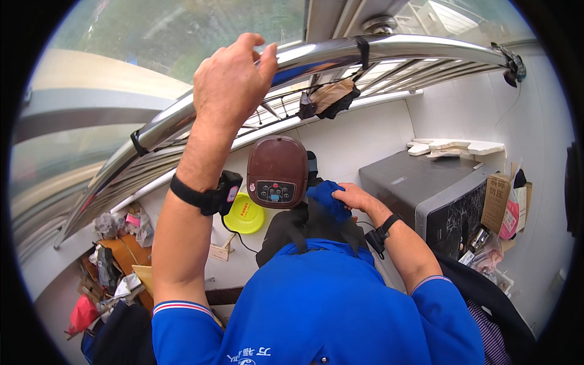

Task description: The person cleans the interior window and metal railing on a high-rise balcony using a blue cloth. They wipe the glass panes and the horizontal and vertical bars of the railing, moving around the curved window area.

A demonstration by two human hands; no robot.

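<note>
My left hand (235, 75) is raised at the curved shiny metal handrail (315, 57), its fingers bent and apart over the rail; whether the palm touches the metal is hidden. Low on the right, my right hand (353, 196) grips a bunched blue cloth (329, 200) in front of my dark trousers. A brown lidded appliance with a control panel (278, 169), perhaps a foot bath, stands between the rail and my body. Beside it on the floor lies a yellow-green plastic basin (245, 214), partly behind my left wrist strap.
A grey cabinet-like appliance (401, 175) stands on the right, with white pieces on top and cardboard (495, 203) and bags beside it. Bags and clutter surround an orange-brown board (123, 255) at lower left. Dark rags (331, 98) hang below the rail. Window glass lies beyond.
</note>
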